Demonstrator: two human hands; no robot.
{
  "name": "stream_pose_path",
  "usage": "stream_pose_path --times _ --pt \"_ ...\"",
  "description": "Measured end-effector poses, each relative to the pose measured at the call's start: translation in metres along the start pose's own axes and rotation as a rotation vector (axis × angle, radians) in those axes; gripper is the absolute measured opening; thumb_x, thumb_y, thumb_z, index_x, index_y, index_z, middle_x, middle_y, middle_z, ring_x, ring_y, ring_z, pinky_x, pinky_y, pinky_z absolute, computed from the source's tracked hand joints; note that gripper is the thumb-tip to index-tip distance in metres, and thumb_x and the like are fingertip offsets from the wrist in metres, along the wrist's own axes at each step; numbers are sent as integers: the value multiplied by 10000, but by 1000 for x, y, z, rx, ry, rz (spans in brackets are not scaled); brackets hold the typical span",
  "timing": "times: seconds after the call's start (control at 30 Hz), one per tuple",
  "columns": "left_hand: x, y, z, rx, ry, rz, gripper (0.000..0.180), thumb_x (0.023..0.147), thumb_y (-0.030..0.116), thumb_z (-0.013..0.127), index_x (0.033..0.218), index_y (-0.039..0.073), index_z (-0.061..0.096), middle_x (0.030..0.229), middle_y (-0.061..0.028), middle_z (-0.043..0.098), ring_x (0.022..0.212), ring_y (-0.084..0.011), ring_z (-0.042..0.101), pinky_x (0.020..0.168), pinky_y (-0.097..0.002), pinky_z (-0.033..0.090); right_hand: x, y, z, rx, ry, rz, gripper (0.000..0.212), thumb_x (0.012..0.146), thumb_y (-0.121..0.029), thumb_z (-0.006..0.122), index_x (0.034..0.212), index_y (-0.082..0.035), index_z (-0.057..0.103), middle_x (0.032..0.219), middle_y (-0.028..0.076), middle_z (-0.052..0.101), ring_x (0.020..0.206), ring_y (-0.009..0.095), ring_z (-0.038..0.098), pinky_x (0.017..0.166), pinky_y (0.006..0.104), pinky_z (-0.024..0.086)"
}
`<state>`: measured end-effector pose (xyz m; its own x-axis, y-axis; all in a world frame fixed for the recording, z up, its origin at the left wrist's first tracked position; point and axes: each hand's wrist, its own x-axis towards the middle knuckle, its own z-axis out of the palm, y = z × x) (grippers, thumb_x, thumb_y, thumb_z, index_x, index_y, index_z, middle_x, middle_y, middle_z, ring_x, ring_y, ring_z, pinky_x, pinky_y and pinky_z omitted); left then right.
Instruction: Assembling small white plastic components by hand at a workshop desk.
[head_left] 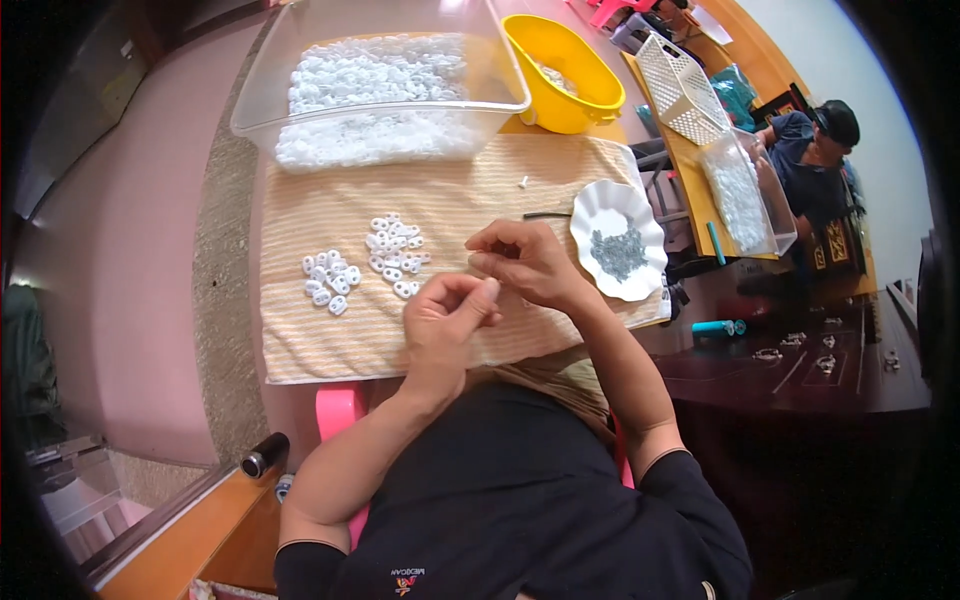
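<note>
Over the striped towel, my left hand is closed, thumb pressed against the curled fingers. My right hand is just beyond it to the right, its fingers bent and pinched toward the thumb. Whatever either hand holds is too small or hidden to make out. Left of my hands lie two loose groups of small white oval plastic pieces with holes, a nearer-left pile and a pile beside my left hand. Right of my right hand stands a white scalloped dish holding small grey bits.
A clear plastic bin full of white pieces stands at the far edge, beside a yellow tub. A dark thin tool and a tiny white piece lie near the dish. At far right, another person sits by a second bin.
</note>
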<state>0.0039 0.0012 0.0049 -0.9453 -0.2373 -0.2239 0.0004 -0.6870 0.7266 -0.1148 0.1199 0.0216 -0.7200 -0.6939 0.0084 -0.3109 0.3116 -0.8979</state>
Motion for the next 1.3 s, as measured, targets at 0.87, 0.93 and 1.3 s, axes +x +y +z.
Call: stream_pose_path --times 0.87,0.93,1.3 --pt "4 3 -3 -112 -136 -204 155 947 192 589 949 37 596 831 -28 629 750 -101 604 684 -260 528 -43 -6 -1 533 -57 -56 188 869 40 629 1054 64 608 958 101 614 834 160 664 739 253 542" --pt "3 2 -4 -110 -136 -201 154 949 194 584 956 40 593 841 -28 631 749 -97 601 689 -263 527 -44 -7 0 547 -52 -42 181 867 42 632 1046 61 610 954 97 615 841 155 659 741 251 537" --pt "5 1 -5 -89 -198 -218 148 950 174 578 982 29 585 906 -61 645 784 -120 630 726 -284 550 -46 -5 -13 293 18 -65 127 836 45 668 954 34 623 890 46 608 793 88 581 678 209 469"
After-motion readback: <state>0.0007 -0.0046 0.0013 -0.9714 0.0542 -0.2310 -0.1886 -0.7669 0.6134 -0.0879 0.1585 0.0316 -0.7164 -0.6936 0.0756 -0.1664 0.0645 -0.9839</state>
